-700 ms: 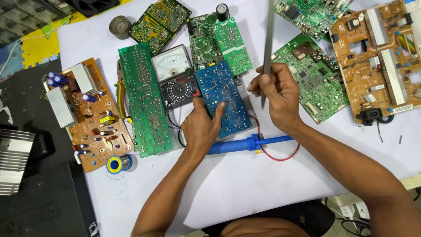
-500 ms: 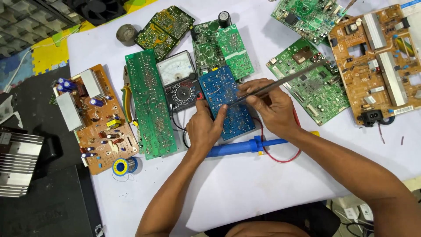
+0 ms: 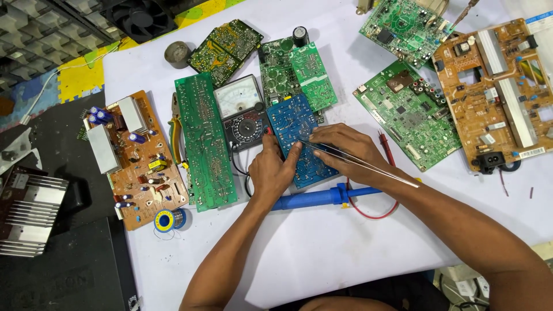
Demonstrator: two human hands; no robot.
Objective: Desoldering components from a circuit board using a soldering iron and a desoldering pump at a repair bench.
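Over on the far left sit a finned heatsink (image 3: 26,214) and a brown power board (image 3: 135,158), solder spool (image 3: 165,220) just below. Left hand (image 3: 275,168) is pressed flat, pinning the blue circuit board (image 3: 299,135). Right hand (image 3: 345,151) pinches metal tweezers (image 3: 368,165), which stood upright a moment ago and are now laid low, tips at the board, so probing's on. No containers here, only loose boards.

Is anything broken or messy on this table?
Nothing looks broken. The boards are crowded: the blue board under both hands overlaps a green board and touches the meter; a red wire loops loose.
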